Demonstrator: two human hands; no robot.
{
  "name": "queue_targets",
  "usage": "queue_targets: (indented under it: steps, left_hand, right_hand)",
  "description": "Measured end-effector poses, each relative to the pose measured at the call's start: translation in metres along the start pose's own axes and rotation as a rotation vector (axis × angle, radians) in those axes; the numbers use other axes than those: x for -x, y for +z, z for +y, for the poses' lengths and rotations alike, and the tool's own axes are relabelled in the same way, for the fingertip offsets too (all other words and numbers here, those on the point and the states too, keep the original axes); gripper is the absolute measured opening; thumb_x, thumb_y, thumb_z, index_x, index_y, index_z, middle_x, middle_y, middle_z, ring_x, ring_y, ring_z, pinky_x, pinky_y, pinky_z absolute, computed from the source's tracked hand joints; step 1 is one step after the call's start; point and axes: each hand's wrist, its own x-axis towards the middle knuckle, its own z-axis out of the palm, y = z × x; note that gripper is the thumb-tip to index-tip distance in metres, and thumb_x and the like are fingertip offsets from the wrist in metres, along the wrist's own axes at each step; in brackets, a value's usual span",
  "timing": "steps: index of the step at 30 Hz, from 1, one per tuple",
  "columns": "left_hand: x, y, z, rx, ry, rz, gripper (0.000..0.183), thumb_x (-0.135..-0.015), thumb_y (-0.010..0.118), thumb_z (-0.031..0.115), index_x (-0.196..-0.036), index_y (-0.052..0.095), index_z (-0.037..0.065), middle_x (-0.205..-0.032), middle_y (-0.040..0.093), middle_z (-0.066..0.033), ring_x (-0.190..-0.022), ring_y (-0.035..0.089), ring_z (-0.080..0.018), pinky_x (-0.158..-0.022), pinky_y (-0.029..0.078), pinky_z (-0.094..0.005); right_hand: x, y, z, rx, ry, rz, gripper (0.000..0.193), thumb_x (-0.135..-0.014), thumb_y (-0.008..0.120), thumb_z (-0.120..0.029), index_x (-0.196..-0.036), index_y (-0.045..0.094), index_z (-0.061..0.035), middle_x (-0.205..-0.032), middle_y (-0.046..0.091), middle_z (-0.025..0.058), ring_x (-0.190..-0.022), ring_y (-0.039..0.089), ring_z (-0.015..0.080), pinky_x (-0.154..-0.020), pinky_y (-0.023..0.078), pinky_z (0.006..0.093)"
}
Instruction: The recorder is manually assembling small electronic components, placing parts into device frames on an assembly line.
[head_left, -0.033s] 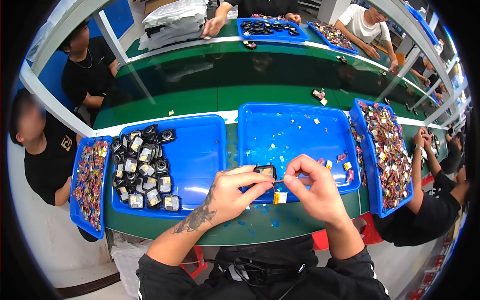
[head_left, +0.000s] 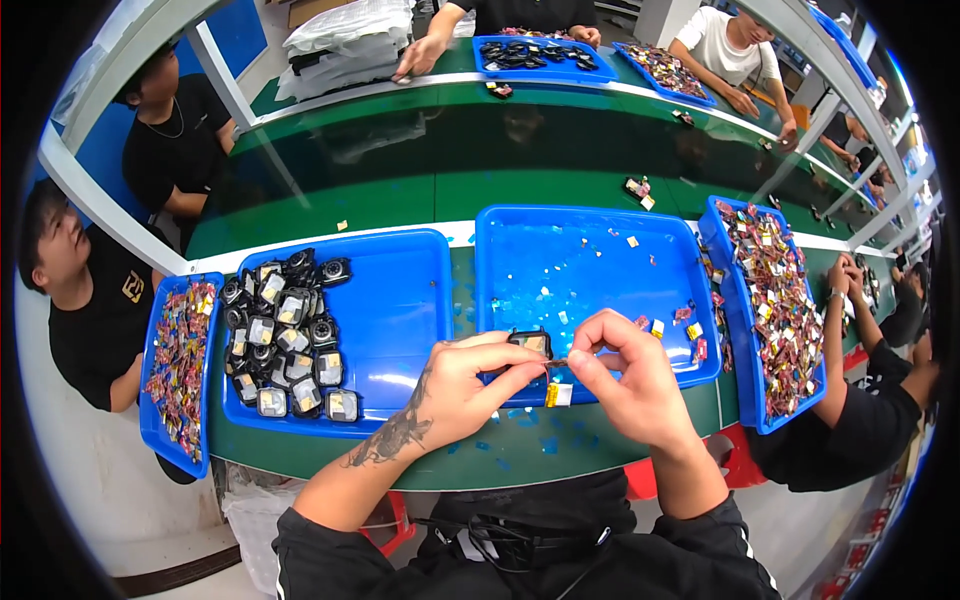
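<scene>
Over the near edge of the middle blue tray (head_left: 600,215), my left hand (head_left: 478,375) is closed around a small black square watch-like casing (head_left: 530,342) with a tan inside. My right hand (head_left: 632,372) pinches finger and thumb together just right of that casing; the thin thing between the fingertips is too small to name. A small white piece with a yellow end (head_left: 558,395), like a battery, shows right under the fingertips. Whether it hangs from the casing or lies on the tray rim, I cannot tell. Small pink and yellow-white parts (head_left: 697,332) lie in this tray's right side.
Black casings (head_left: 292,338) fill the left part of a blue tray (head_left: 400,250) to my left. Narrower blue trays of mixed small parts stand at far left (head_left: 180,350) and right (head_left: 770,310). Beyond runs a green conveyor belt (head_left: 400,190). Co-workers sit around.
My hands and the casing have stayed almost still. Across the belt, a co-worker's hand near the wrapped stack has shifted slightly left.
</scene>
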Motion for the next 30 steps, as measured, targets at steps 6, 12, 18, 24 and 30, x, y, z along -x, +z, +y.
queue_targets:
  steps: [6,12,18,24,30]
  left_hand:
    - [0.003,0.008,-0.002,0.256,-0.264,-0.030,0.014,-0.088,0.068,0.007,-0.099,0.071,-0.001,-0.088,0.069,-0.0096,-0.080,0.067,-0.0131,-0.066,0.053,-0.0249]
    - [0.003,0.016,0.002,0.542,-0.323,-0.037,0.025,-0.091,0.062,0.001,-0.116,0.066,-0.003,-0.109,0.064,-0.0114,-0.098,0.065,-0.0153,-0.087,0.054,-0.0252]
    - [0.005,0.015,-0.002,0.593,-0.281,0.003,0.032,-0.091,0.060,-0.002,-0.123,0.061,-0.002,-0.111,0.064,-0.0108,-0.102,0.063,-0.0145,-0.088,0.053,-0.0250]
    - [0.004,0.016,0.000,0.412,-0.345,-0.055,0.031,-0.092,0.059,-0.002,-0.123,0.062,0.000,-0.110,0.065,-0.0088,-0.104,0.062,-0.0131,-0.090,0.052,-0.0259]
    - [0.004,0.021,0.000,0.661,-0.310,0.009,0.036,-0.092,0.057,-0.003,-0.128,0.059,0.002,-0.121,0.062,-0.0112,-0.110,0.060,-0.0140,-0.089,0.051,-0.0243]
  right_hand:
    - [0.005,0.006,0.016,-0.317,0.090,0.013,0.012,-0.088,0.066,-0.003,-0.096,0.059,-0.0020,-0.095,0.060,0.0038,-0.086,0.060,0.0102,-0.069,0.053,0.0247]
    - [0.008,0.022,0.021,-0.170,-0.039,0.257,0.020,-0.084,0.070,0.002,-0.098,0.056,0.0000,-0.087,0.061,0.0026,-0.079,0.060,0.0067,-0.066,0.050,0.0198]
    - [0.009,0.032,0.028,-0.237,-0.069,0.341,0.021,-0.082,0.071,0.004,-0.094,0.054,-0.0001,-0.084,0.062,0.0039,-0.070,0.058,0.0051,-0.063,0.047,0.0185]
    - [0.015,0.037,0.034,0.040,-0.245,0.452,0.020,-0.080,0.072,0.005,-0.089,0.055,-0.0009,-0.080,0.063,0.0059,-0.062,0.053,0.0055,-0.058,0.045,0.0205]
    - [0.009,0.038,0.037,0.107,-0.251,0.446,0.022,-0.079,0.073,0.005,-0.093,0.057,-0.0008,-0.082,0.063,0.0062,-0.064,0.053,0.0076,-0.057,0.046,0.0212]
